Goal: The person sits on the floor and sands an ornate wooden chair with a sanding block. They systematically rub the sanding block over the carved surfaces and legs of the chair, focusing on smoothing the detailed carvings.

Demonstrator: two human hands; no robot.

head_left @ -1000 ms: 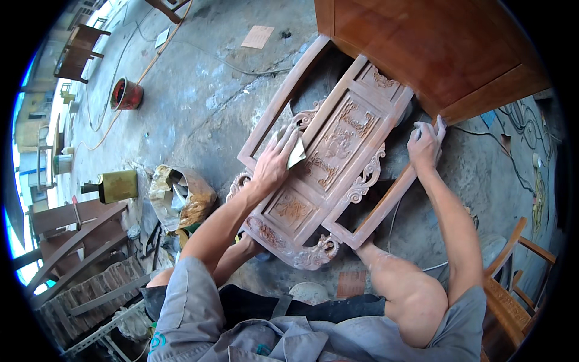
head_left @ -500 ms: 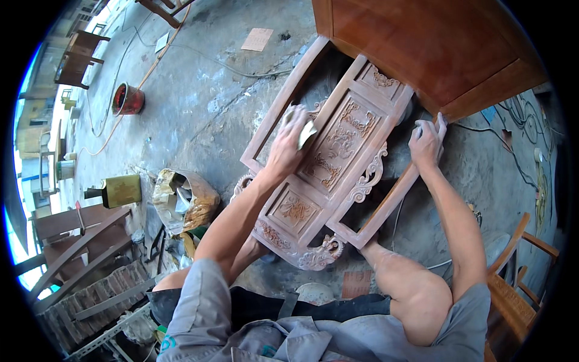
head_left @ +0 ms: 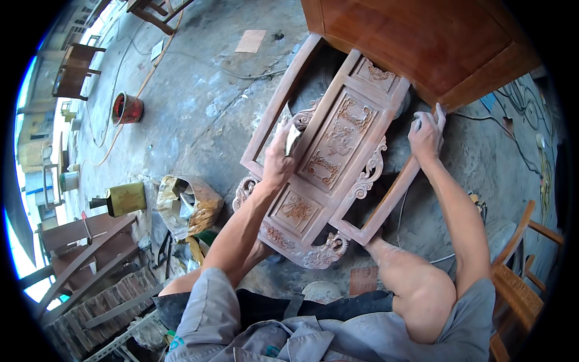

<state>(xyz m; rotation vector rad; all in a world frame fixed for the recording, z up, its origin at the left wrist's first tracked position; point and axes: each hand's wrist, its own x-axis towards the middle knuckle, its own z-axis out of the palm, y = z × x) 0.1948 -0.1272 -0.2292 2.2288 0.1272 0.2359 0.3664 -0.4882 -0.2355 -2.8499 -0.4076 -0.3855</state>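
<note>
A carved wooden chair back (head_left: 341, 142), coated in pale pinkish dust, lies slanted in front of me between my legs. Its central panel has raised ornament, with scrollwork along the edges. My left hand (head_left: 278, 158) is closed on a folded pale sheet that looks like sandpaper (head_left: 293, 140), over the left upright of the central panel. Part of the sheet is hidden by the fingers. On the other side, my right hand (head_left: 427, 134) grips the far end of the right side rail (head_left: 392, 202); its fingers curl round the wood. Both hands look dusty.
A glossy reddish-brown wooden panel (head_left: 416, 48) stands against the frame's far end. To the left are a red bucket (head_left: 128, 108), an open sack (head_left: 188, 207), a yellowish can (head_left: 126, 199) and stacked wood pieces (head_left: 90, 241). A wooden chair (head_left: 515, 283) is close on the right; cables cross the floor.
My left hand has slid a little nearer to me and left along the upright with the pale sheet. My right hand keeps its grip on the rail. The whole view has shifted slightly.
</note>
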